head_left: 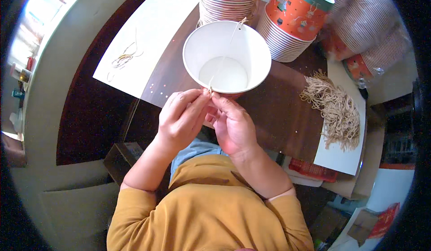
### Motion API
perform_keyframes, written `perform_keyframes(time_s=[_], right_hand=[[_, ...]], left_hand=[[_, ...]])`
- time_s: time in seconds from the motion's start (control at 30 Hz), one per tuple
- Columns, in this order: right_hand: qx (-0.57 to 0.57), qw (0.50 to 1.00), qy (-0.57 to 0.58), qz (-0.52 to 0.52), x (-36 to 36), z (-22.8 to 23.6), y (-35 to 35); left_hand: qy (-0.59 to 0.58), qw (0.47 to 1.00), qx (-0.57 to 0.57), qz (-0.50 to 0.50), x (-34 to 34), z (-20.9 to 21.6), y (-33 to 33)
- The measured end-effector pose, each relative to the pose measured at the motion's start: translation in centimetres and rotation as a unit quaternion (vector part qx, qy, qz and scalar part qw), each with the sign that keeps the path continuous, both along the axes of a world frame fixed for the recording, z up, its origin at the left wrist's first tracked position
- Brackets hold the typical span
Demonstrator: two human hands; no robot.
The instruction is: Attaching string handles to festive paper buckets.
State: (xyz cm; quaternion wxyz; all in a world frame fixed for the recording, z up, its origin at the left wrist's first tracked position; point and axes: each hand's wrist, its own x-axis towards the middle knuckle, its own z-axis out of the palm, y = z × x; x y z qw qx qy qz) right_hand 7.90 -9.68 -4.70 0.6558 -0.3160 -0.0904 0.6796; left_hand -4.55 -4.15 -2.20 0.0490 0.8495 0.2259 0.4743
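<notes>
Brown tabletop (287,112) shows on both sides of the white-lined bucket (253,55). Your left hand (179,116) and right hand (234,127) pinch its cord (224,59) narrowly at the near rim.

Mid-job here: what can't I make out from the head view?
Head view: near end of the cord, partly covered by the left hand and right hand.
Head view: outer front of the white bucket, mostly hidden by bucket and hands.
Head view: top of the left bucket stack, cut off by the upper picture edge.
Head view: strand count in the cord pile, hidden by overlap.
</notes>
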Motion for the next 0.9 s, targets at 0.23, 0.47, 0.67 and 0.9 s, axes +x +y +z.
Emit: perform_keyframes(time_s=[0.23,0.47,0.67,0.9], right_hand=[[-0.004,0.999,0.038,0.01,0.0,-0.2,0.9],[-0.034,0.994,0.075,0.064,1.7,-0.3,0.7],[0.007,0.984,-0.125,0.124,4.0,0.1,0.9],[0.266,0.56,-0.747,-0.243,3.7,2.3,0.0]], left_hand=[[0.004,0.999,-0.001,-0.043,0.2,0.6,0.6],[-0.089,0.981,-0.172,-0.014,-0.6,1.3,0.1],[-0.115,0.963,-0.24,-0.041,-0.6,1.6,0.2],[-0.127,0.953,-0.274,-0.036,-0.4,1.4,1.0]])
